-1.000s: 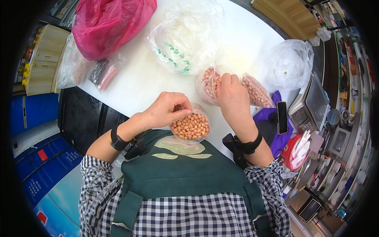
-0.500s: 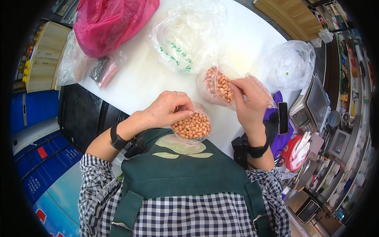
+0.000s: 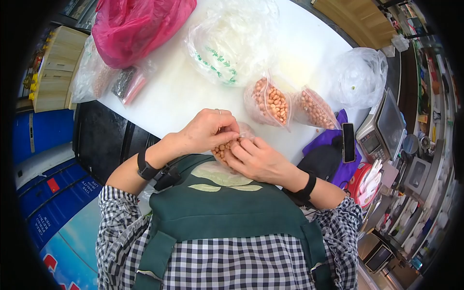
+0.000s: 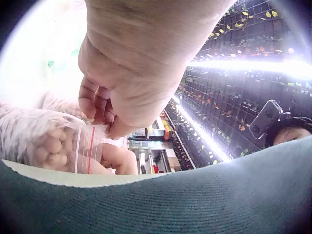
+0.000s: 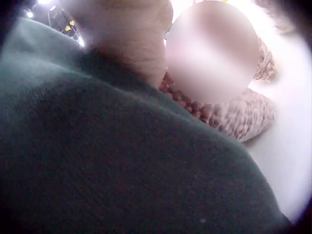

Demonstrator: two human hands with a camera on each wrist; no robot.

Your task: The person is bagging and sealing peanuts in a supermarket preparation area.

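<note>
A clear zip bag of peanuts (image 3: 220,153) stands at the table's near edge, against the apron. My left hand (image 3: 208,130) pinches the bag's top edge between thumb and fingers. From the other side my right hand (image 3: 258,159) grips the same edge, its fingertips close to the left ones and covering much of the bag. A red zip line (image 4: 91,146) runs along the mouth in the left wrist view, with right-hand fingers (image 4: 119,158) at it. Beyond the hands, a second bag of peanuts (image 3: 275,104) gapes at its mouth, beside a third peanut bag (image 3: 314,108).
A crumpled clear bag with green print (image 3: 227,43) lies at the back of the white table (image 3: 169,96). A pink plastic bag (image 3: 140,29) is at the left. To the right are another clear bag (image 3: 357,77), a phone (image 3: 348,142) and a scale (image 3: 379,135).
My right hand has left the second peanut bag, coming down and left to the near bag's edge. My left hand stays at that edge throughout.
</note>
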